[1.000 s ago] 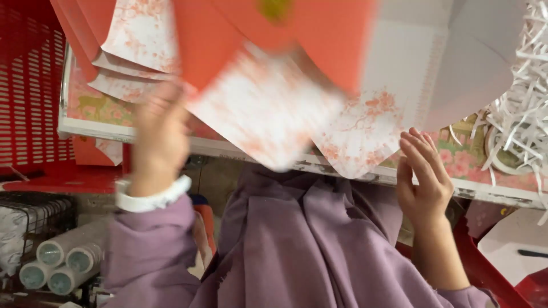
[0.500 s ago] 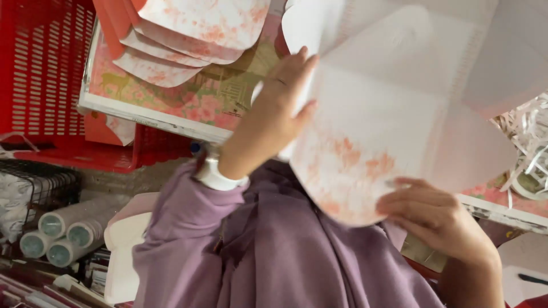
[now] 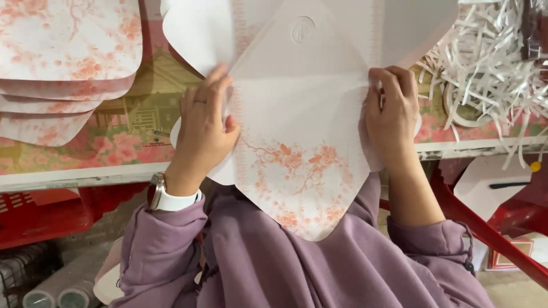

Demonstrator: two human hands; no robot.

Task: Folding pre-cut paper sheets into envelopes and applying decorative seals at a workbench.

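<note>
left hand gripped card left edge | right hand gripped right edge | card stack lay left on surface | shreds right

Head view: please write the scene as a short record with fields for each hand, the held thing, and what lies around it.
left hand: flat on the left flap of the envelope blank
right hand: gripping the right flap
envelope blank: white card, unfolded, orange blossom print on the lower flap
stack: similar blanks, upper left on the table
table: covered with a floral picture
paper shreds: white, upper right
</note>
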